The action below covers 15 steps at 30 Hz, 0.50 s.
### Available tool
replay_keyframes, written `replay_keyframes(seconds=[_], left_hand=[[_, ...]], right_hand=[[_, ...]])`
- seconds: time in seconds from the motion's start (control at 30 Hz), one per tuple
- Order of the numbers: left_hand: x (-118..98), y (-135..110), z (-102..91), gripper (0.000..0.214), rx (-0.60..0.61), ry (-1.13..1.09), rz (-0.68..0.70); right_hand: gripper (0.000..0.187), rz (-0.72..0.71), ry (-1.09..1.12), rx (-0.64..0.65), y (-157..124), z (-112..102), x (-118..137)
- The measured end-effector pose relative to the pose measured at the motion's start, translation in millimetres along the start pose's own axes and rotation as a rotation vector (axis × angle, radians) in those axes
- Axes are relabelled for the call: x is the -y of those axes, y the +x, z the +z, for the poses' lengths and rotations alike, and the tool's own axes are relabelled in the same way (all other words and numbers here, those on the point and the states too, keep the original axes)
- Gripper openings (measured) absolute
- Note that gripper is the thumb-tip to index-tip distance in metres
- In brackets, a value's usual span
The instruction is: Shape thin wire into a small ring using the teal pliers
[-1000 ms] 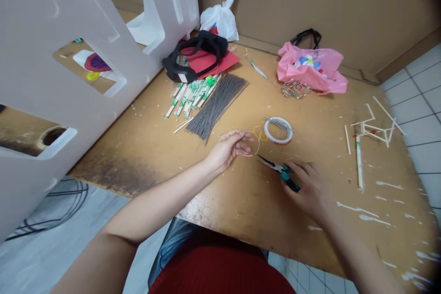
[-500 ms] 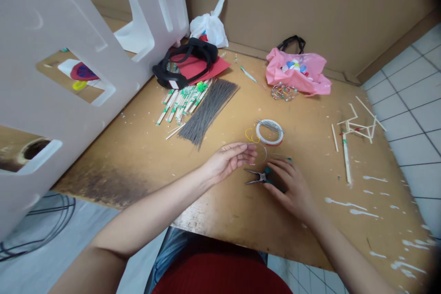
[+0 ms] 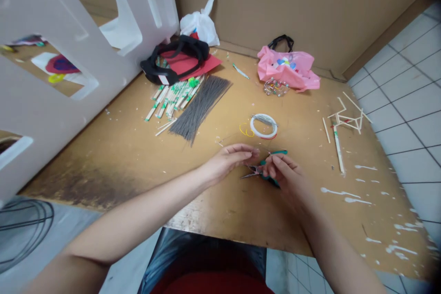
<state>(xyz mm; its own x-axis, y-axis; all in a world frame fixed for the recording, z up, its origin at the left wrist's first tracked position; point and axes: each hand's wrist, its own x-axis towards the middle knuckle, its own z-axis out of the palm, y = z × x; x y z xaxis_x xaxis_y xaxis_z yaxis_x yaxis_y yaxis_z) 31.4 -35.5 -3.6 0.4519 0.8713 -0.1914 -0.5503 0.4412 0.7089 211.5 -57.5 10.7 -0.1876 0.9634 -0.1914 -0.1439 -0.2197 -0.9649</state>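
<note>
My left hand (image 3: 229, 159) hovers just above the wooden table (image 3: 213, 193), its fingers pinched on a thin wire that is hard to see. My right hand (image 3: 285, 177) grips small pliers with teal handles (image 3: 270, 165), their jaws pointing left toward the left fingertips. The two hands nearly touch. Just beyond them lie a roll of white tape (image 3: 263, 126) and small yellow wire loops (image 3: 245, 130).
A bundle of grey wires (image 3: 200, 108) and wrapped chopsticks (image 3: 170, 98) lie at the back left, by a black strap and red paper (image 3: 188, 62). A pink bag (image 3: 287, 69), a white bag (image 3: 200, 23), a stick frame (image 3: 346, 121) and a white plastic structure (image 3: 51, 69) stand around.
My right hand has lifted the pliers off the table and swung them left to the left fingertips. The left hand has drawn slightly nearer. The view has shifted.
</note>
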Motion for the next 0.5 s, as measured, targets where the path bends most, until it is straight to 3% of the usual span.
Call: replay_keyframes(seconds=[0.27, 0.4, 0.5], left_hand=[[-13, -2, 2.4, 0.011, -0.020, 0.334, 0.033], [-12, 0, 1.0, 0.012, -0.039, 0.357, 0.042], [-13, -1, 0.3, 0.012, -0.065, 0.246, 0.024]], right_hand=[[0.021, 0.024, -0.172, 0.027, 0, -6, -9], [0.021, 0.038, -0.108, 0.066, -1, -2, -5], [0.020, 0.079, 0.003, 0.121, -3, 0, 1]])
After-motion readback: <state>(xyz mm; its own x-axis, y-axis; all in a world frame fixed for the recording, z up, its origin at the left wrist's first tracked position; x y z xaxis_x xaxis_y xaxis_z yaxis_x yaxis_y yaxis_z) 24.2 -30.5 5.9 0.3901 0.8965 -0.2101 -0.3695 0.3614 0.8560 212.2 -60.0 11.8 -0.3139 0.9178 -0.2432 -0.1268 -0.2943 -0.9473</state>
